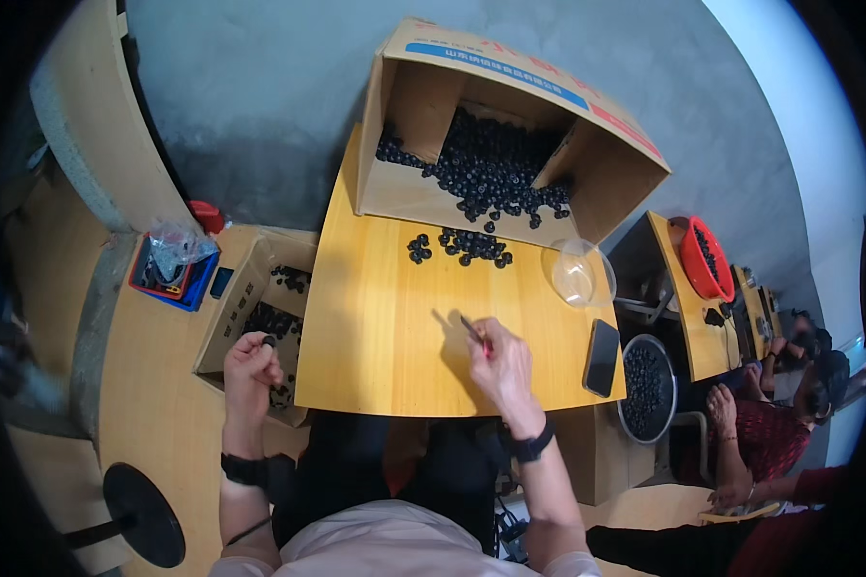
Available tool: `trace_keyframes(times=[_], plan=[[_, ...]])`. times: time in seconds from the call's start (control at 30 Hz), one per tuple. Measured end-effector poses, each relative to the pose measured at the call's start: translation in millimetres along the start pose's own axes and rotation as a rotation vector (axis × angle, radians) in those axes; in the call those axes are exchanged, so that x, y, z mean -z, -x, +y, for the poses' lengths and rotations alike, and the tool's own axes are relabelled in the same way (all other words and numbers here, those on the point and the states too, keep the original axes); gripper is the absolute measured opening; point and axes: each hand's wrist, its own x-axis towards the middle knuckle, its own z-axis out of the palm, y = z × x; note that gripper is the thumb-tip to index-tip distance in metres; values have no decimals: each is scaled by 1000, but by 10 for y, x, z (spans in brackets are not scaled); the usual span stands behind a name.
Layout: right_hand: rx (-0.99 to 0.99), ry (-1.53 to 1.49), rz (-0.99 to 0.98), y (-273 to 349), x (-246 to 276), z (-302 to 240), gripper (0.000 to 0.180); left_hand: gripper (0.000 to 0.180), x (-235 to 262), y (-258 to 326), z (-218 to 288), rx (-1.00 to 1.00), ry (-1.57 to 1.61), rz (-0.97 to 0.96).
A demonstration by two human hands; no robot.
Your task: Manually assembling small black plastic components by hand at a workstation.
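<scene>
- Head view: left hand [252, 367] pinches one small, round, black piece [269, 340] at its fingertips, over an open brown cardboard box [223, 332] left of the yellow wooden table [404, 351].
- Right hand [502, 369] is closed on one slim, dark-tipped tool with red on its handle [474, 334], over the table. The hands are well apart.
- Hazard: dropped piece. Cause: a loose pinch on a small, rounded surface; it could fall into the open box among the dark bits there.
- Hazard: finger injury. Cause: the tool slipping if worked near the left fingertips. Tip sharpness cannot be told.
- Hazard: scatter. Cause: a forearm sweeping the loose black pieces [476, 246] before the large brown carton [385, 198], which lies on its side.
- Hazard: phone fall. Cause: right-arm contact with the black rectangular phone [601, 359] near the table's edge.
- Count, worn or held: piece, 1; tool, 1; dark wristbands [533, 443], 2.
- Count, on table: carton, 1; phone, 1; clear round plastic container [577, 274], at least 1 (outlines overlap); loose pieces, more than a dozen, too crowded for an exact figure.
- Count, alongside: silver round basin [674, 389], 1; red round basin [690, 258], 1.
</scene>
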Motion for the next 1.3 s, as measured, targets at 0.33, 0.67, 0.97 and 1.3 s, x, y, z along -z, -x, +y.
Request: trace_keyframes(times=[0.33, 0.67, 0.97, 1.3], plan=[[246, 323, 147, -1179, -371, 286, 20, 49, -269, -116, 46, -377, 65, 242], [25, -853, -139, -26, 75, -274, 13, 28, -1611, 572, 71, -465, -52, -176], [241, -1293, -109, 910, 233, -359, 21, 21, -2172, 888, -171, -662, -248, -451], [37, -1010, 141, 1090, 480, -409, 6, 9, -2208, 960, -236, -502, -110, -496]])
